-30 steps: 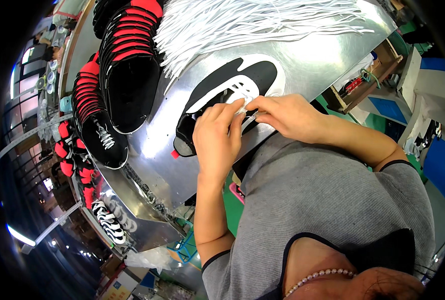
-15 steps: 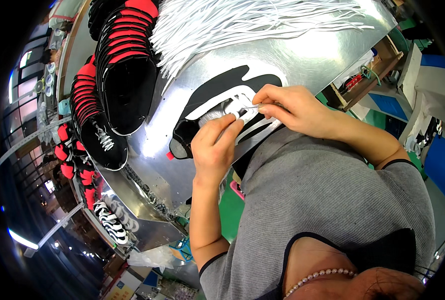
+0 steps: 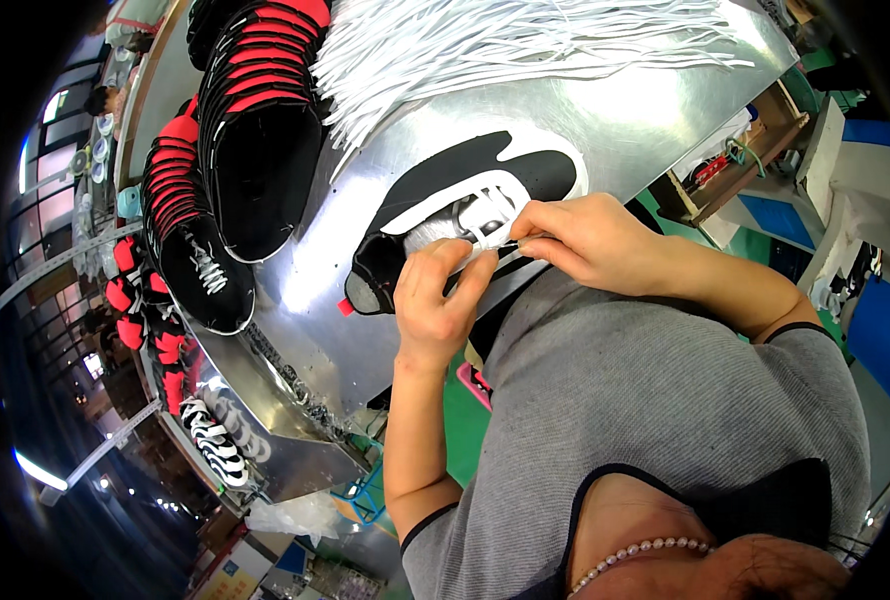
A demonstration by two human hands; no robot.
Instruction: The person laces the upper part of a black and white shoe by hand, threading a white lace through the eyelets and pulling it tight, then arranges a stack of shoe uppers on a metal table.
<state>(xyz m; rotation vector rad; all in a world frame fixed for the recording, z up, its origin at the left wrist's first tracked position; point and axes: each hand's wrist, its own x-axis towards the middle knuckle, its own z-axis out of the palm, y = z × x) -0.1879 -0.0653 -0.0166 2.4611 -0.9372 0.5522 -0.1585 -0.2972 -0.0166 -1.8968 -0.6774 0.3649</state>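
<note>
A black and white shoe upper (image 3: 455,190) lies on the metal table, its red tab toward the left. My left hand (image 3: 438,300) pinches the upper's white eyelet edge on the side nearest me. At the far end of that edge, close to the left fingertips, my right hand (image 3: 590,237) is closed in a pinch. What its fingers hold is hidden. White lace-like strips (image 3: 483,232) cross the opening between the eyelet edges, over a shiny grey lining.
Many loose white shoelaces (image 3: 525,40) spread over the metal table (image 3: 605,110) at the back. Stacked black and red uppers (image 3: 265,150) stand at the left, with black-and-white pieces (image 3: 213,445) lower down. A wooden tray (image 3: 755,150) sits beyond the right table edge.
The thin metal tool seen in my right fingers is now out of sight. My right hand has moved slightly down, and both hands are closer to the near eyelet edge.
</note>
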